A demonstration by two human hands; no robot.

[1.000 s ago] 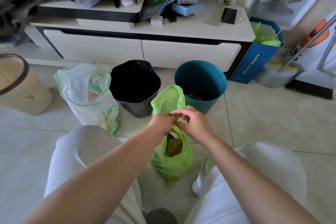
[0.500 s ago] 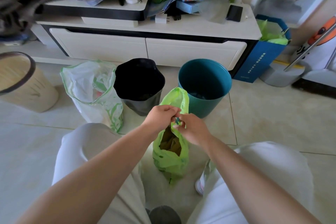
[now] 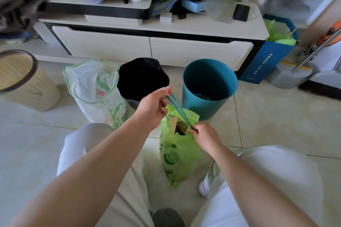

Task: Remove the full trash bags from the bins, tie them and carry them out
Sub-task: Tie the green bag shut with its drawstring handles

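Cinching green bag [image 3: 178,155] just in front of teal bin [image 3: 229,96], left hand [image 3: 155,107] pinching blue drawstring [image 3: 177,110] taut, right hand [image 3: 205,134] pinching bag mouth, likely needing more pull then knot.

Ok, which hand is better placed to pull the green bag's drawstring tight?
Left, probably. The left hand grips the taut drawstring above the green bag, free to pull upward. The right hand pinches the bag's rim, better for bracing it.
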